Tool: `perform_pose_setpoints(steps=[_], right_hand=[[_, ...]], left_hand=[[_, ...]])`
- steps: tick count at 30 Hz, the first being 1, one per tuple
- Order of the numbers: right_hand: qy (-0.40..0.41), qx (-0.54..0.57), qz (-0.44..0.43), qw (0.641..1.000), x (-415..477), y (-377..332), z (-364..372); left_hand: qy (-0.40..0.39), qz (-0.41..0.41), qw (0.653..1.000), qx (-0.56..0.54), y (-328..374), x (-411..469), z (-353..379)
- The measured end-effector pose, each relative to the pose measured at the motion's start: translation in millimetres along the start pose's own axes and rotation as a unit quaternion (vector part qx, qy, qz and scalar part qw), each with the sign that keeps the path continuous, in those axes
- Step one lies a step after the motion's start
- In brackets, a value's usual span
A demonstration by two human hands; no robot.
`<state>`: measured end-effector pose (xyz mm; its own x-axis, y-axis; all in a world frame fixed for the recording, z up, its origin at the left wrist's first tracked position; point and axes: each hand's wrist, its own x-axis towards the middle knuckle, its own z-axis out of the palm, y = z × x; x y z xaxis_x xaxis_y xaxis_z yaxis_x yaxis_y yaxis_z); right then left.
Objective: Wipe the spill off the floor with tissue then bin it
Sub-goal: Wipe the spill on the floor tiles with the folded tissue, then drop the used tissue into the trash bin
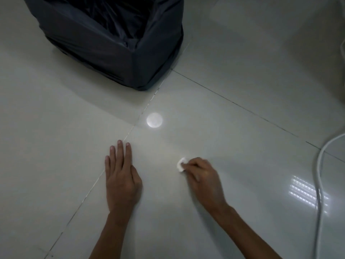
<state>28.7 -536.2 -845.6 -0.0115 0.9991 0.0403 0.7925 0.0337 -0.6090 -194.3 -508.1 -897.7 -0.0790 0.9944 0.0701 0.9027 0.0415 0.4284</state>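
My right hand (201,176) presses a small white wad of tissue (181,164) onto the pale glossy floor tile, fingers closed around it. My left hand (121,174) lies flat on the floor to the left, palm down, fingers together, holding nothing. A bin lined with a black plastic bag (112,40) stands at the back left, its mouth open toward me. No spill shows clearly on the tile around the tissue; the surface there is shiny.
A round bright light reflection (154,120) sits on the tile between the bin and my hands. A white cable (319,174) curves down the right side. Dark grout lines (242,107) cross the floor.
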Motion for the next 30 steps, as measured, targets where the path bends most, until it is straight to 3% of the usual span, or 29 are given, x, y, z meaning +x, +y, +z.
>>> perform_pose_setpoints(steps=[4,7,14,19,26,30], right_hand=[[0.103,-0.025,0.089,0.99,68,19,0],[0.084,-0.014,0.058,0.995,91,-2,21],[-0.023,0.014,-0.044,0.999,26,-19,22],[0.041,0.021,0.018,0.999,22,10,0],[0.048,0.016,-0.01,0.999,73,-1,-22],[0.098,0.032,-0.043,0.994,141,-34,-39]], left_hand=[[0.0,-0.002,1.0,-0.002,-2,0,2],[0.001,-0.005,1.0,-0.016,-1,0,0],[0.003,-0.059,0.998,0.004,-1,2,1],[0.006,-0.04,0.999,0.022,-4,0,5],[-0.018,0.008,0.999,0.033,-32,16,-6],[0.0,-0.105,0.994,0.038,-47,56,-13]])
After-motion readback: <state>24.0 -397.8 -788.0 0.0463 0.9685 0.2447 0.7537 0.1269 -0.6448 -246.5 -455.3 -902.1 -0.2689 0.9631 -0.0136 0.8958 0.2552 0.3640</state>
